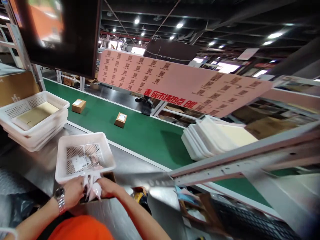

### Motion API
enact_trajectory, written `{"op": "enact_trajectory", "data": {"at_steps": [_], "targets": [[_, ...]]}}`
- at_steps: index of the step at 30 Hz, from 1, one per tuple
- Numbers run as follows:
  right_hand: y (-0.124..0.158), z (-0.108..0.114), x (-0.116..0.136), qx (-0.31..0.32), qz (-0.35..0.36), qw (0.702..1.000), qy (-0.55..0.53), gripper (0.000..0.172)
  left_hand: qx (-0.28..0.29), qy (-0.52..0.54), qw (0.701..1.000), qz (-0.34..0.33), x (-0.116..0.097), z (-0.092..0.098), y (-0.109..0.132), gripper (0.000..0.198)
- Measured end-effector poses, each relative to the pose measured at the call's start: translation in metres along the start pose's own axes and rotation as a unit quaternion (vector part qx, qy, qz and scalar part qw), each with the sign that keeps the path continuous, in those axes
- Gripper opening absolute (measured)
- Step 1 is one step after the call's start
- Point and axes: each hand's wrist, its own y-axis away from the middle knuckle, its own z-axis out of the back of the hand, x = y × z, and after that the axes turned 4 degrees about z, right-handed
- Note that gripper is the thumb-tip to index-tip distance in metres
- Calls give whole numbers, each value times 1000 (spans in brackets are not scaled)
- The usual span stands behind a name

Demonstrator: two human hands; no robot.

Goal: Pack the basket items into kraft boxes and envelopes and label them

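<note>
- Lower left: left hand [73, 192] and right hand [107, 187] gripped the bag [96, 190] at the box [110, 176].
- Bag looked light, soft, slippery; fragility unclear.
- Edges seemed best hold.

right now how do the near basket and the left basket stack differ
The near basket is single; the left basket stack is several baskets deep. The near basket holds a white printed packet; the left basket stack's top holds a flat yellowish piece. Both are white and perforated.

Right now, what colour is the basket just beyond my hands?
The basket is white; it shows best in the head view.
</note>
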Motion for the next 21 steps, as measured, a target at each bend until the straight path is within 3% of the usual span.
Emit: {"op": "enact_trajectory", "data": {"at_steps": [4,6,8,10,12,15,18,21], "targets": [[14,12,-3,-20,46,999,-5,54,-115,4,993,10,12,-7,4,27],[23,16,-5,-57,50,997,8,71,-187,33,981,-37,17,-12,0,24],[34,16,-4,-90,17,995,31,86,-208,65,969,-121,22,-17,-6,20],[43,11,1,-116,-42,991,57,96,-160,89,961,-206,22,-22,-12,20],[50,5,8,-151,-98,980,79,102,-83,90,964,-237,19,-26,-17,25],[60,-4,20,-198,-153,962,106,110,12,57,981,-184,8,-30,-23,34],[72,-9,30,-233,-159,951,128,115,68,36,990,-120,1,-29,-31,40],[83,-7,35,-257,-119,946,155,99,89,32,991,-90,-4,-27,-44,35]]}}
